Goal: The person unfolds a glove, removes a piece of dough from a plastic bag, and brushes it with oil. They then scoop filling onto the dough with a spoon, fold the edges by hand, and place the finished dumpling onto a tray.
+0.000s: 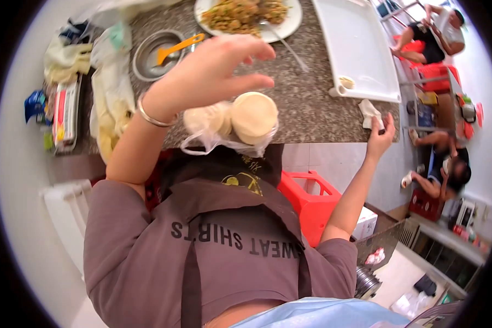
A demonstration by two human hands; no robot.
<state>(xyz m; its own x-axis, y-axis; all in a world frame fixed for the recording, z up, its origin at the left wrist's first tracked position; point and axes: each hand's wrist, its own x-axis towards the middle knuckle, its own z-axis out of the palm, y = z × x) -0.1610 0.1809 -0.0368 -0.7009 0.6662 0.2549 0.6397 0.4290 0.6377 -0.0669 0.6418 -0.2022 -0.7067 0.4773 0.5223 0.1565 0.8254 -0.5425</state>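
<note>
My left hand point(224, 68), with a bangle at the wrist, hovers over the table with thumb and fingers apart and nothing in it. Below it, two stacks of round pale wrappers point(253, 116) sit in a clear plastic bag at the table's front edge. At the right corner, my right hand point(381, 134) has its fingers around part of a crumpled white piece point(369, 112), which looks like tissue. A white plate point(295, 22) of chopped filling with a metal spoon point(290, 48) is at the top. A small round item point(346, 82) lies in the white tray point(361, 49).
A metal bowl point(142, 59) with an orange-handled tool point(175, 49) stands left of my left hand. Gloves and plastic bags point(112, 93) lie farther left. A red stool point(311, 202) stands below the table. Two people point(443, 35) sit at the far right.
</note>
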